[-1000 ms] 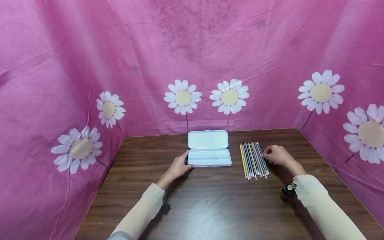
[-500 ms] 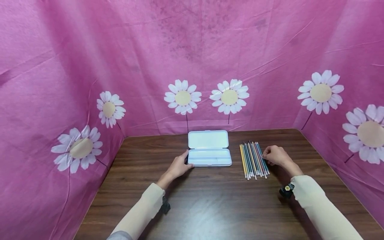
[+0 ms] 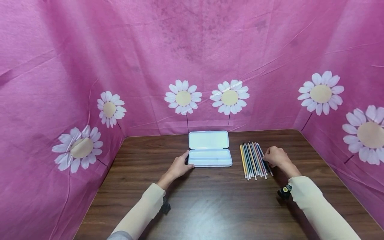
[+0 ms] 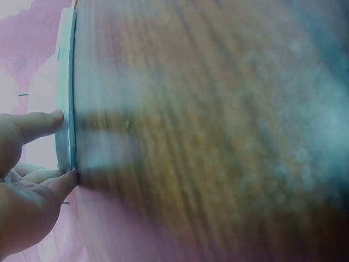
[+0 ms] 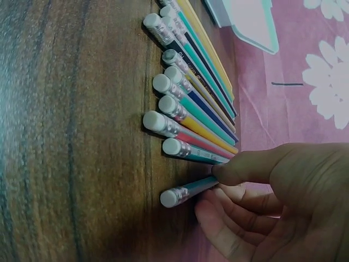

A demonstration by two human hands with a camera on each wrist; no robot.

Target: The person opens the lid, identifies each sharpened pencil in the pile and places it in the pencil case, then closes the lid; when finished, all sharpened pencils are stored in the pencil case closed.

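A white pencil case (image 3: 208, 162) lies with its lid (image 3: 208, 139) swung back, showing a divided tray inside. At its left end my left hand (image 3: 178, 167) grips the corner, thumb on the front edge and fingers against the side, as the left wrist view shows. Right of the case, several eraser-tipped pencils (image 3: 252, 161) lie side by side in a row. My right hand (image 3: 277, 157) is at the row's right end. There, in the right wrist view, thumb and fingers pinch a teal pencil (image 5: 191, 190), angled slightly apart from its neighbour. Its far end is hidden behind the hand.
The brown wooden table (image 3: 210, 200) reaches back to a pink cloth (image 3: 144, 66) printed with white daisies, which hangs behind and at both sides. The case stands close to the table's back edge. A dark wrist camera (image 3: 285, 191) sits under the right sleeve.
The rightmost pencil has turned and shifted slightly away from the row in my right hand, which now pinches it. My left hand and the case stay put.
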